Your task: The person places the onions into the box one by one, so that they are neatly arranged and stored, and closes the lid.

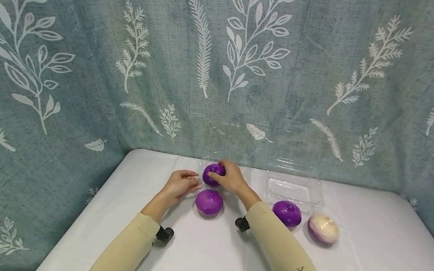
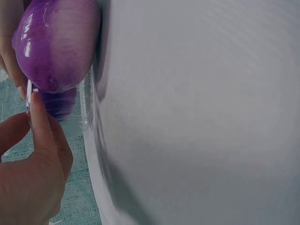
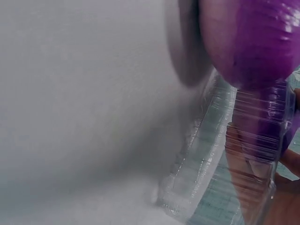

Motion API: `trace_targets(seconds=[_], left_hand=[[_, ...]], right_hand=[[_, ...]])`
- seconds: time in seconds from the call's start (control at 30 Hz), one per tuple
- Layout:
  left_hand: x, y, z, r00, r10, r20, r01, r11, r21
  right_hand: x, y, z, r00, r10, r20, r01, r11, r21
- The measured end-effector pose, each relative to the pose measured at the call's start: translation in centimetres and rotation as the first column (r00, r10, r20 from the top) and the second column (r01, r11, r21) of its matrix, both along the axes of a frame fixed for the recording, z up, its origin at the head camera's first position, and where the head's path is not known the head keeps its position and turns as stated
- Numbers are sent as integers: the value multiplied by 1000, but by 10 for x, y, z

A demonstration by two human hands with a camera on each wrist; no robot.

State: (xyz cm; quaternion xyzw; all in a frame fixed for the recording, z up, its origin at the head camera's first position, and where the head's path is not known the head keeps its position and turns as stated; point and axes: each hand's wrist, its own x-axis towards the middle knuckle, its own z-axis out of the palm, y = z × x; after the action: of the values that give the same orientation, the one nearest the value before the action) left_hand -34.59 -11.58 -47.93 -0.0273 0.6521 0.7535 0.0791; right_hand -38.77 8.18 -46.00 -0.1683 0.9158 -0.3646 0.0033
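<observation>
My right hand (image 1: pixel 233 180) grips a dark purple turnip (image 1: pixel 211 172) from its right side, inside a clear plastic clamshell container (image 3: pixel 201 154) with its lid raised at the back. At the container's front left, my left hand (image 1: pixel 181 185) pinches the rim between thumb and fingers, as the left wrist view shows. A second, lighter purple turnip (image 1: pixel 209 203) rests on the table just in front of the container. In the right wrist view, the held turnip (image 3: pixel 262 131) shows through the ribbed plastic wall, and part of the right hand is hidden behind it.
A second clear clamshell container (image 1: pixel 291 192) stands open at the back, right of the first. In front of it lie a purple turnip (image 1: pixel 287 213) and a white-and-purple turnip (image 1: pixel 323 229). A patterned green curtain (image 1: pixel 191 81) hangs behind the white-covered table (image 1: pixel 199 262).
</observation>
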Motion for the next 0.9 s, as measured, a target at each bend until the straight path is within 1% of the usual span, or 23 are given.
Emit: trace_targets(seconds=[0.23,0.4,0.63,0.77,0.9], left_hand=[[0,0,-1,1000,-13,-4,13,1000,-9],[-2,-1,-2,1000,-9,2,10,1000,-10],[-1,2,-2,1000,-2,2,2,1000,-1],[0,2,-2,1000,-2,1,2,1000,-2],[1,1,-1,1000,10,1,-10,1000,1]], right_hand=[[-3,-5,-2,1000,-4,25,4,1000,19],[-3,-7,-2,999,-19,35,18,999,30],[-3,-6,-1,998,-26,57,22,998,57],[-3,-7,0,998,-30,50,26,996,88],[-3,-7,1,999,-25,35,20,992,128]])
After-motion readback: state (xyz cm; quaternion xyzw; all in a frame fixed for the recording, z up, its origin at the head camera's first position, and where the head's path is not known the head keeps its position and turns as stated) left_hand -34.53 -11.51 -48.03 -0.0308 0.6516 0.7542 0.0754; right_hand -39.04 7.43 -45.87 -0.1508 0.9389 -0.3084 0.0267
